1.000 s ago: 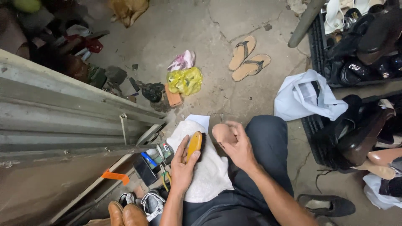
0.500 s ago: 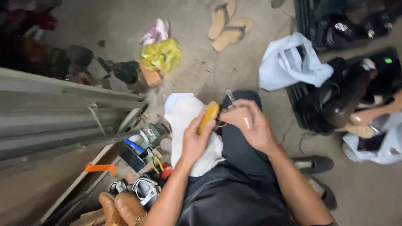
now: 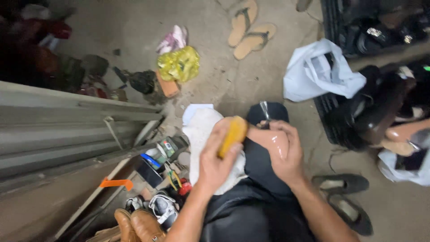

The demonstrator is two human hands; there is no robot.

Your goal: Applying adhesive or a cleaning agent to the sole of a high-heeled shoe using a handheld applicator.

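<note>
1. Left hand (image 3: 215, 163), centre of frame: fingers wrapped around a yellow brush (image 3: 232, 136), bristle side pressed against the shoe.
2. Right hand (image 3: 284, 150), just right of centre: clamped around a glossy tan shoe (image 3: 268, 136), thumb across its top; thin heel or metal part poking up at the upper edge, too blurred to tell which.
3. Hands close together, brush touching shoe, both held over the knee in dark trousers (image 3: 260, 166).
4. White cloth (image 3: 201, 134) draped over the lap, under the left hand.
5. Lower left of frame: open box of small tools and tins (image 3: 163, 161), orange tag (image 3: 115, 183) beside it, brown shoes (image 3: 134, 224) at the bottom edge.
6. Left side: grey corrugated metal sheet (image 3: 58, 130).
7. Upper centre: pair of tan sandals (image 3: 248, 29) on concrete floor (image 3: 224, 80); yellow crumpled bag (image 3: 179, 63) and pink wrapper (image 3: 172, 40) to their left.
8. Upper right: white plastic bag (image 3: 320, 71), near a dark rack of black shoes (image 3: 371, 107).
9. Lower right: pair of black flat shoes (image 3: 347, 197) on the floor, just beside the right forearm.
</note>
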